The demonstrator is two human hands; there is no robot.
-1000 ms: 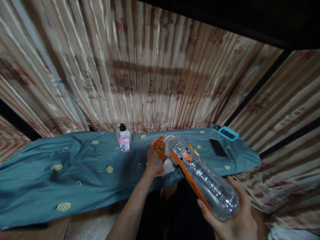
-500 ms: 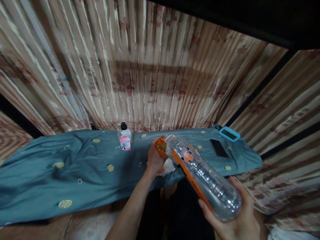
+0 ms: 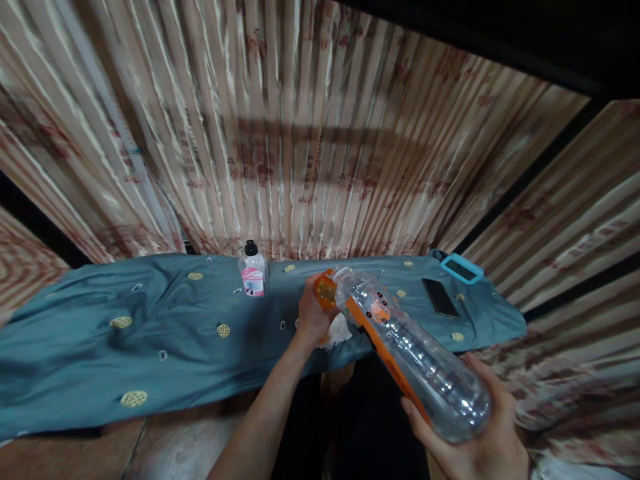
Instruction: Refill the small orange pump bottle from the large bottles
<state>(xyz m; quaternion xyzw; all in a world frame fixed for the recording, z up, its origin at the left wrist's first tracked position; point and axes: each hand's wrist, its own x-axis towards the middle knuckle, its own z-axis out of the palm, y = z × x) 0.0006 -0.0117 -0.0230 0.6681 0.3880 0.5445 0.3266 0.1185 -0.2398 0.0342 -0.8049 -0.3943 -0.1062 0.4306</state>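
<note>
- The right hand (image 3: 473,443) cups the base of a clear plastic bottle (image 3: 410,357), fingers wrapped under and around its wide end
- The bottle is tilted, base low and near the person, neck pointing up and away over the near edge of the teal cloth (image 3: 150,333); an orange label strip runs along its lower side
- The left hand (image 3: 311,315) is at the bottle's neck, fingers closed around the orange cap (image 3: 325,291), which sits at the bottle's mouth
- A crumpled white tissue (image 3: 343,330) lies just below the bottle's neck, touching the left hand; whether the hand grips it cannot be told
- The teal cloth, dotted with yellow round patches, is spread flat beneath the bottle's neck and stretches far to the left of it
- A small bottle (image 3: 253,270) with a black cap and pink label stands upright on the cloth, left of the big bottle's cap and further back
- A dark phone (image 3: 440,297) lies flat on the cloth to the right of the bottle's neck
- A blue-framed device (image 3: 461,269) lies beyond the phone, further right of the bottle
- A striped curtain (image 3: 300,133) hangs behind the cloth
</note>
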